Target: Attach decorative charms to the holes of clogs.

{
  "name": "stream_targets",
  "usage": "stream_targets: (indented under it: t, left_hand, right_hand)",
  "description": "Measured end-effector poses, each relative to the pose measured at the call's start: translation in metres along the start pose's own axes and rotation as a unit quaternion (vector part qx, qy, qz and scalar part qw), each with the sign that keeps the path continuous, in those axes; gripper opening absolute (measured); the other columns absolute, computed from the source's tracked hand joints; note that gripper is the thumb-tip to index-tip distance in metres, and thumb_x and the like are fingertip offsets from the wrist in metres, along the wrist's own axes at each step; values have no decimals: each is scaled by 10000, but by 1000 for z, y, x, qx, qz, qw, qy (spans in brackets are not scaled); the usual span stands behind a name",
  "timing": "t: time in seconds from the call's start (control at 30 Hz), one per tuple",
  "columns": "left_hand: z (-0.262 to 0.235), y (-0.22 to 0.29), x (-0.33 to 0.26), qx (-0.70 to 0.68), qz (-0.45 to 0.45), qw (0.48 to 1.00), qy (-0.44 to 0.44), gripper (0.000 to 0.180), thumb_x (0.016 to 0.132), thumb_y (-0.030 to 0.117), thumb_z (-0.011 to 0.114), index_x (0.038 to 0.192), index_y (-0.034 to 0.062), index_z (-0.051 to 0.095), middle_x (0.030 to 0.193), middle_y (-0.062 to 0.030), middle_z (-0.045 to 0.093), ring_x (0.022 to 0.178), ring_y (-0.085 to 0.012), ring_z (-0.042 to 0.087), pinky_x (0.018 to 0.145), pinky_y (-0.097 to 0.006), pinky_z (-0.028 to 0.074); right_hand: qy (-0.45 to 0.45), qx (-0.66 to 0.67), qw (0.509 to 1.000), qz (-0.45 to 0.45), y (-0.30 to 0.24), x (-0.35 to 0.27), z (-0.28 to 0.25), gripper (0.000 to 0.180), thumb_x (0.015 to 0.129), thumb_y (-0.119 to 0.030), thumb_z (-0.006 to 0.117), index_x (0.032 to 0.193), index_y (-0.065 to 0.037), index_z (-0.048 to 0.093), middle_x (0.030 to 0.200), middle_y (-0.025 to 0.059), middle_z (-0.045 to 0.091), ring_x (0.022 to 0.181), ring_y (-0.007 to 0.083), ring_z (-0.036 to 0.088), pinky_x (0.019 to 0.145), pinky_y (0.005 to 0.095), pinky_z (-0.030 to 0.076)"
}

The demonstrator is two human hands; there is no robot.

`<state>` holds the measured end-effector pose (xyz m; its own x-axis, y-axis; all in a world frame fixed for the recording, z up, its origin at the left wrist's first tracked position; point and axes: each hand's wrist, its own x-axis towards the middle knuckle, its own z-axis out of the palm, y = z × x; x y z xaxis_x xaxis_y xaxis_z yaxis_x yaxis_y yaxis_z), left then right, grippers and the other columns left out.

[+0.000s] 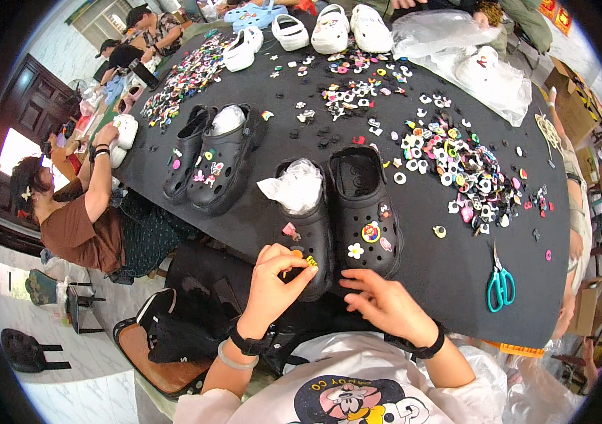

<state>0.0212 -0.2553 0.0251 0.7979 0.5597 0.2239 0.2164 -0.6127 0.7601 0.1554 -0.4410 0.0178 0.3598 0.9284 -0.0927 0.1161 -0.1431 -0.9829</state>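
Observation:
Two black clogs stand side by side at the table's near edge, toes toward me. White plastic is stuffed into the left black clog (306, 233), which bears a pink charm near its strap end. On the right black clog (366, 212) sit a round cartoon charm (371, 232), a white flower charm (355, 250) and a few others. My left hand (272, 281) is over the left clog's toe, thumb and finger pinched at a small yellow shoe charm (311, 261). Beside the right clog's toe, my right hand (389, 304) hangs with fingers apart, holding nothing.
Loose charms (467, 169) lie heaped at the right, with more piles behind. Teal scissors (500, 286) rest near the right edge. Another black pair (219, 173) stands left; white clogs (330, 30) line the back beside a plastic bag (456, 42). A co-worker (82, 219) sits left.

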Motion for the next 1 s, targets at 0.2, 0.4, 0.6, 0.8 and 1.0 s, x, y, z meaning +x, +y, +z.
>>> stream_targets:
  t: [0.2, 0.4, 0.6, 0.8, 1.0]
  left_hand:
    - [-6, -5, 1, -57, -49, 997, -18, 132, 712, 27, 783, 795, 2, 684, 805, -60, 614, 729, -152, 544, 653, -283, 450]
    - [-32, -10, 2, -6, -67, 997, -48, 140, 707, 25, 783, 811, 10, 691, 827, -54, 629, 773, -166, 566, 714, -288, 454]
    - [-52, -11, -5, 89, -18, 995, -30, 152, 700, -1, 775, 827, 16, 693, 910, -77, 679, 928, -219, 611, 849, -322, 454]
    - [-53, -10, -7, 56, -67, 996, -26, 128, 705, -3, 775, 818, 13, 717, 859, -74, 695, 910, -202, 612, 844, -316, 455]
    - [-48, -12, -7, 48, -71, 996, -26, 137, 707, 30, 782, 836, 48, 737, 852, -60, 686, 889, -200, 596, 832, -324, 447]
  right_hand:
    - [-54, -106, 993, -1, -6, 4, 12, 598, 904, -193, 625, 1386, 47, 364, 1083, 264, 643, 783, 346, 686, 717, 412, 538]
    - [-53, -114, 985, -117, 6, 7, 42, 590, 909, -204, 601, 1385, 60, 374, 1328, 322, 478, 841, 392, 666, 775, 429, 540]
    - [-134, -91, 983, -92, 9, 19, 58, 617, 911, -199, 587, 1409, 52, 323, 1363, 339, 430, 959, 431, 635, 836, 442, 534]
    - [-128, -95, 979, -123, 7, 24, 56, 653, 907, -205, 593, 1429, 33, 283, 1352, 327, 450, 1029, 449, 606, 860, 458, 527]
    - [-144, -98, 979, -106, 12, 22, 54, 676, 902, -223, 606, 1439, 15, 272, 1357, 306, 459, 1055, 440, 600, 873, 462, 523]
